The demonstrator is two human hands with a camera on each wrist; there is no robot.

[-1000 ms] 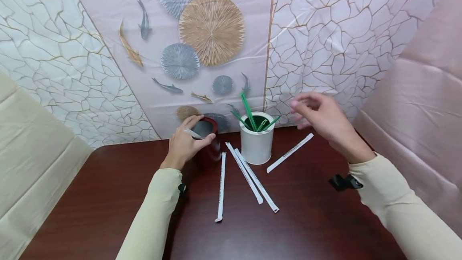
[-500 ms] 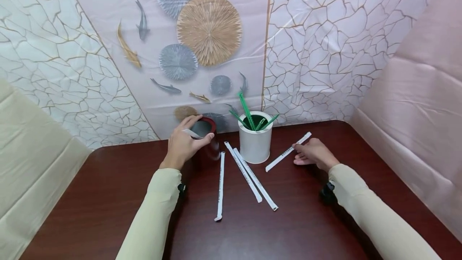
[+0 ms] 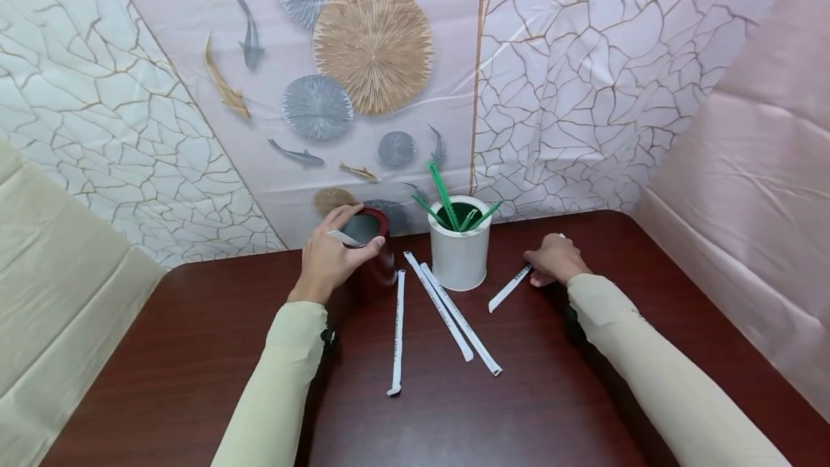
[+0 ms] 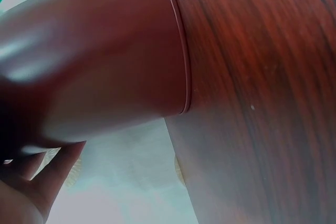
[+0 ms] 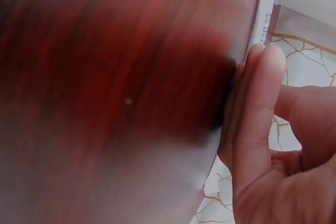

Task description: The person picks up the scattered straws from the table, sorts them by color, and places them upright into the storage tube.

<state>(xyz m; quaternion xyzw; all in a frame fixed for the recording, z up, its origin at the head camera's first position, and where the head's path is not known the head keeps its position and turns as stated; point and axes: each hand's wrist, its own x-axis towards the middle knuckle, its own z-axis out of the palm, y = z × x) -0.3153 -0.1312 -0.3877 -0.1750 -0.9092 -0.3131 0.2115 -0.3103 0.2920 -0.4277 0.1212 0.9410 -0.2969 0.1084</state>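
Note:
My left hand [image 3: 326, 256] grips a dark red cylindrical cup [image 3: 377, 271] near its top, thumb on the near side of the rim. A white strip [image 3: 345, 238] shows at the cup's mouth beside the thumb. In the left wrist view the cup [image 4: 105, 61] stands on the table, fingertips against its side. On the right, my right hand [image 3: 556, 259] pinches a white paper-wrapped straw [image 3: 509, 290] close to the tabletop; its middle is hidden under the hand. In the right wrist view the printed straw wrapper [image 5: 266, 17] runs out past the fingertips.
A white cup [image 3: 459, 258] with several green straws [image 3: 444, 193] stands between the hands. Two wrapped straws [image 3: 450, 312] lie side by side before it, and another wrapped straw [image 3: 397, 334] lies left of them. A patterned cloth [image 3: 376, 49] hangs behind the table.
My right hand has come down from the air onto the wrapped straw at the right, which has shifted slightly right. The left hand stays on the red cup.

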